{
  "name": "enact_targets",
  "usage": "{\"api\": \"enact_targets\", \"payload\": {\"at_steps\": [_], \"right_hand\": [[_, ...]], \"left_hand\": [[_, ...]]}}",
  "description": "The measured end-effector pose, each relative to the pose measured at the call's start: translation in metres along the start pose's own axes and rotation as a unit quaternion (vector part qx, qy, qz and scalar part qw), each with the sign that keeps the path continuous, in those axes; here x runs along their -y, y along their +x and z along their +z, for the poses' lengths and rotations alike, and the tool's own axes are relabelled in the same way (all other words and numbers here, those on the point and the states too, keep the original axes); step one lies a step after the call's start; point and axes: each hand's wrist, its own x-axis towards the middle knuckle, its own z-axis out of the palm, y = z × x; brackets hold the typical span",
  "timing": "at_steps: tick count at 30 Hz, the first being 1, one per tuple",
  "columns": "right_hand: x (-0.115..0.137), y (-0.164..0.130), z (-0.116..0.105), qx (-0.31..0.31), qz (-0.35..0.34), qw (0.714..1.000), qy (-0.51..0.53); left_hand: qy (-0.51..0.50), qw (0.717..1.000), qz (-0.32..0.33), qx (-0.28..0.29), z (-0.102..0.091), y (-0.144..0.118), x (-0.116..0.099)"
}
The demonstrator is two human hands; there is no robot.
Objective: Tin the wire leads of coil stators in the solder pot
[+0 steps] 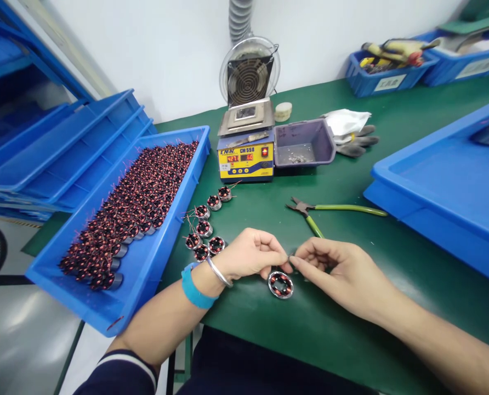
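Observation:
A copper-wound motor stator (pixel 280 284) with a silvery rim is just below my fingertips, its round face turned up toward me. My left hand (pixel 255 255) pinches thin wire ends above it. Tip to tip with it, my right hand (pixel 339 269) pinches at the same short wires, which are partly hidden by the fingers. Behind the right hand lie diagonal cutters (pixel 304 207) with green handles, jaws apart. Several more stators (pixel 204 228) stand on the table left of my left hand, some with loose wire ends sticking up.
A blue tray (pixel 146 285) packed with stators is at left. At the back stand a yellow-and-blue solder pot (pixel 245 159), a fume fan (pixel 250 79), a purple bin (pixel 330 144) and grey gloves (pixel 357 144). Another blue tray (pixel 425 164) borders the right, below a tool box (pixel 362 88).

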Motion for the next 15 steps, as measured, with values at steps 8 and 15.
{"api": "enact_targets", "payload": {"at_steps": [8, 15], "right_hand": [[0.002, -0.003, -0.001, -0.004, -0.009, 1.000, -0.017], [-0.006, 0.001, -0.021, 0.001, -0.104, 0.991, -0.080]], "left_hand": [[0.023, 1.000, 0.011, -0.007, 0.000, 0.002, 0.006], [0.026, 1.000, 0.017, 0.002, -0.001, 0.004, 0.007]]}}
